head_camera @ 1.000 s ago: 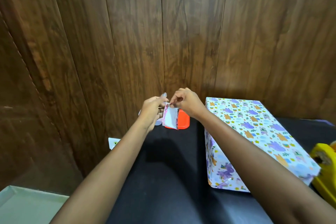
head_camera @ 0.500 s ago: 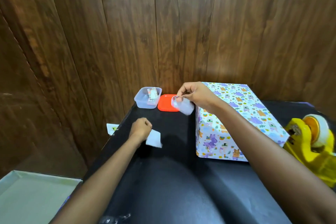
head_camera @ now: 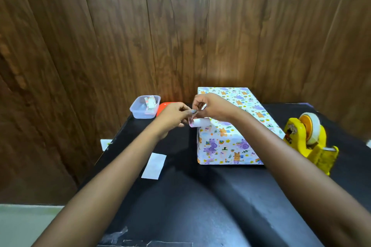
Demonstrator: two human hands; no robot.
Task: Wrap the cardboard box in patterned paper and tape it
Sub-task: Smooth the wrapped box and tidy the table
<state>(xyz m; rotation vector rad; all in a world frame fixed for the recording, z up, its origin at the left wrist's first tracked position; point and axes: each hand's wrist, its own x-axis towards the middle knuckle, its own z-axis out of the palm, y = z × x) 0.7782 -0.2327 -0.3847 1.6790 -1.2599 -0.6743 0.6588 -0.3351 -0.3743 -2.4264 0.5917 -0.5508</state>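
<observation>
**Wrapped box lies end-on; both hands busy with a small slip**

Nearest on the black table [head_camera: 200, 196] lies a flat white strip [head_camera: 154, 165], touched by nothing. Beyond it, to the right, sits the box [head_camera: 226, 146], covered on every face that shows in patterned paper. It lies flat on a broad face, a short end towards the person, its long axis running away to the wall. It probably handles light and stiff, though the glossy paper looks slippery and would crease or tear at the corners. The safest hold is likely flat palms on the two long sides, not fingertips on an edge.

Just beside the box, to its right, stands the yellow tape dispenser [head_camera: 307, 140], unheld.

Over the box's near left corner the left hand [head_camera: 170, 116] and right hand [head_camera: 214, 106] meet, each pinching a small curled slip [head_camera: 200, 122] between thumb and fingertips. Whether this is a sticker or its backing I cannot tell.

Farther left are a clear tub [head_camera: 144, 113] and an orange lid [head_camera: 162, 107], side by side before the wooden wall [head_camera: 180, 36].
</observation>
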